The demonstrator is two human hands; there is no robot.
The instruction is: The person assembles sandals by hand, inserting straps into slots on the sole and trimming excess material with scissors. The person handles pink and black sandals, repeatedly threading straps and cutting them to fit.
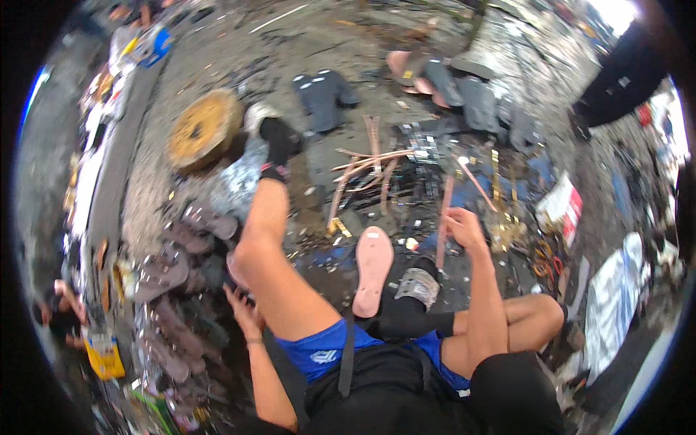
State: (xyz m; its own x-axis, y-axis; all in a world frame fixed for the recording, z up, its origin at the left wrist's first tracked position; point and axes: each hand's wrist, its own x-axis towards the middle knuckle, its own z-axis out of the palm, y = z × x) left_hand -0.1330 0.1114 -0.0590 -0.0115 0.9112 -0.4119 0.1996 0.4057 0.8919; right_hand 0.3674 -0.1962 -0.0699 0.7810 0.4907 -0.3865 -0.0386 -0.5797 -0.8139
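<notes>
I sit on the ground with my left leg stretched forward in a black sock. My left hand (pixel 243 313) rests low beside my left thigh, fingers spread, touching the dark ground near some grey slabs (pixel 156 272). My right hand (pixel 464 228) is closed on a thin reddish-brown stick (pixel 441 232) that stands nearly upright. A pink sandal sole (pixel 373 267) lies between my legs. A bundle of similar thin sticks (pixel 370 170) lies ahead on the ground.
A round wooden disc (pixel 203 130) sits ahead left by my sock foot. Dark flat pieces (pixel 324 94) and more slabs (pixel 478 101) lie farther off. Scrap, a red-and-white box (pixel 562 206) and crumpled foil (pixel 609 304) crowd the right. Another person's hand (pixel 69 301) shows at left.
</notes>
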